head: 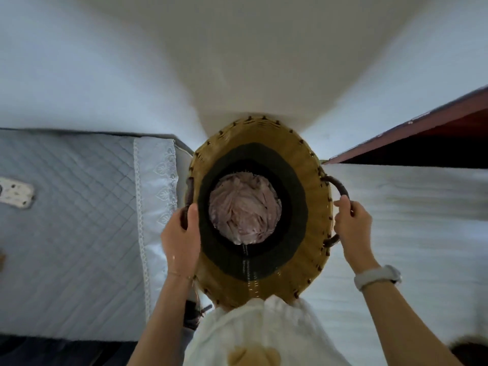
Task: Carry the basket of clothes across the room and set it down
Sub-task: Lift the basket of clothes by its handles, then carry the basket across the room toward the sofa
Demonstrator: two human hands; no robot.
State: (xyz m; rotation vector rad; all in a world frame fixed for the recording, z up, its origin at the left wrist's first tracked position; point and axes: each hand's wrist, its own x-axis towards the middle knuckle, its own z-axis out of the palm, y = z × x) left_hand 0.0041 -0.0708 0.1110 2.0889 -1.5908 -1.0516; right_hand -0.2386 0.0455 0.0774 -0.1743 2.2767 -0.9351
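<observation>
Basket (311, 165) central; clothes (244, 208) inside it. Bed (74, 220) lies left of basket, door (422, 133) to its right, wall (250, 62) beyond.

A bed occupies the left side, covered by a grey quilted bedspread (74, 228) stitched in a diamond pattern. Along its right edge runs a pale sheet with a lace-trimmed border (158, 186), embroidered with leaf-shaped motifs. On the bedspread near the left frame edge lies a small white object with dark spots (15, 192), too blurred to identify. White walls (237, 62) meet in a corner at upper centre. At right, a dark reddish-brown wooden edge (412, 130) slants from the upper right, with a dark recess beneath it. Below this extends a light, streaked floor (422, 220). A dark rounded shape (470, 350) sits at the lower right corner.
</observation>
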